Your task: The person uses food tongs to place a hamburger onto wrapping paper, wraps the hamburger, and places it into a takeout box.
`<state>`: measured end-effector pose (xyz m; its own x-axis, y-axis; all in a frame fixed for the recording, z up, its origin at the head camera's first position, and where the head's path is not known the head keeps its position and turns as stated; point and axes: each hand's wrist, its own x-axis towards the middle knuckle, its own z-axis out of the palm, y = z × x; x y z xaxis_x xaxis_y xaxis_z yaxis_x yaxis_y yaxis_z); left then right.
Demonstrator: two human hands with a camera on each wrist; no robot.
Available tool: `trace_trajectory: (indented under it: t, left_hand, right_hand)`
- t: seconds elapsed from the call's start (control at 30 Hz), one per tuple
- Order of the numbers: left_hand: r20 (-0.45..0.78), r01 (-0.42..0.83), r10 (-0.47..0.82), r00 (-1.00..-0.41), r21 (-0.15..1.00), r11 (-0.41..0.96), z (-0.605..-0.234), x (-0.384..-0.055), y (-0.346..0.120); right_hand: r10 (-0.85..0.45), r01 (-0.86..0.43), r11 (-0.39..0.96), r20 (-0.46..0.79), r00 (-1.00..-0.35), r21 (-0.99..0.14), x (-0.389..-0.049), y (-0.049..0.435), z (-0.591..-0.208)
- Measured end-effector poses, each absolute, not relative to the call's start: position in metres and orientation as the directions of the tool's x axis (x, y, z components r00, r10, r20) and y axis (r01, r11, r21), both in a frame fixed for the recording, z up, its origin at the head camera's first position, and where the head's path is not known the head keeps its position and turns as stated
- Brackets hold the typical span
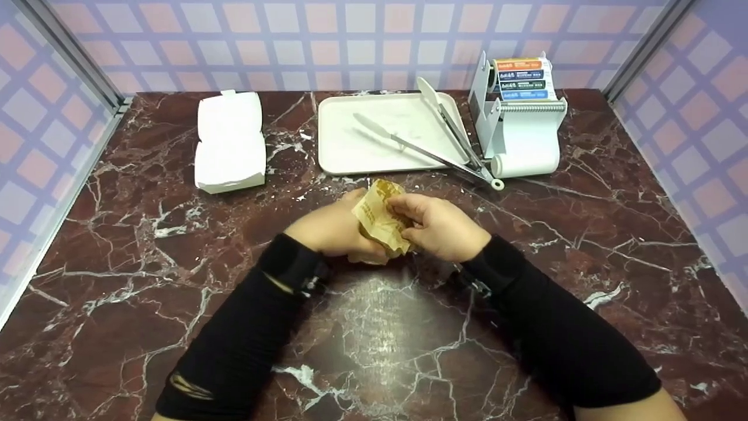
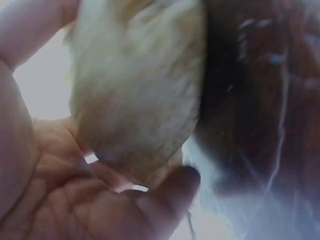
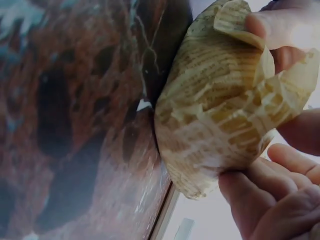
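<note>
A crumpled sheet of yellowish printed wrapping paper (image 1: 383,219) stands bunched up between both hands, close over the table at its middle. My left hand (image 1: 339,228) grips the paper from the left, with the thumb on the near side. From the right, my right hand (image 1: 438,225) pinches the paper's edge between thumb and curled fingers. The right wrist view shows the paper as a rounded, folded bundle (image 3: 215,105); whatever is inside is hidden. In the left wrist view the bundle (image 2: 140,90) is blurred against the left palm.
Behind the hands lies a white tray (image 1: 336,161) with metal tongs (image 1: 432,155) resting spread across it. A white takeaway box (image 1: 229,143) is at the back left. At the back right stands a label dispenser (image 1: 517,108) with a white roll (image 1: 526,164) in front.
</note>
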<state>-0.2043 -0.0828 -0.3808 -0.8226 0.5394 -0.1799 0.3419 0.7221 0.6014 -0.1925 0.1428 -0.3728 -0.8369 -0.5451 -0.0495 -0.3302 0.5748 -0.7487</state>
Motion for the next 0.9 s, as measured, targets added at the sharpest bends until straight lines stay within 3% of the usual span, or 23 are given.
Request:
trace_trajectory:
  t: [0.23,0.47,0.73,0.9]
  left_hand:
    - [-0.174,0.321,0.523,-0.834,0.619,0.717,-0.386,-0.207,-0.087]
    - [-0.101,0.380,0.538,-0.837,0.601,0.703,-0.390,-0.206,-0.077]
    - [-0.098,0.377,0.552,-0.828,0.632,0.678,-0.392,-0.207,-0.070]
    - [-0.178,0.303,0.530,-0.829,0.654,0.693,-0.383,-0.210,-0.080]
  right_hand:
    - [-0.526,-0.408,0.643,0.013,-0.851,-0.648,-0.191,0.139,-0.375]
    - [-0.555,-0.508,0.692,0.071,-0.829,-0.513,-0.192,0.139,-0.381]
    - [-0.606,-0.535,0.700,0.004,-0.796,-0.473,-0.195,0.145,-0.382]
    - [-0.609,-0.540,0.711,-0.011,-0.793,-0.450,-0.196,0.145,-0.382]
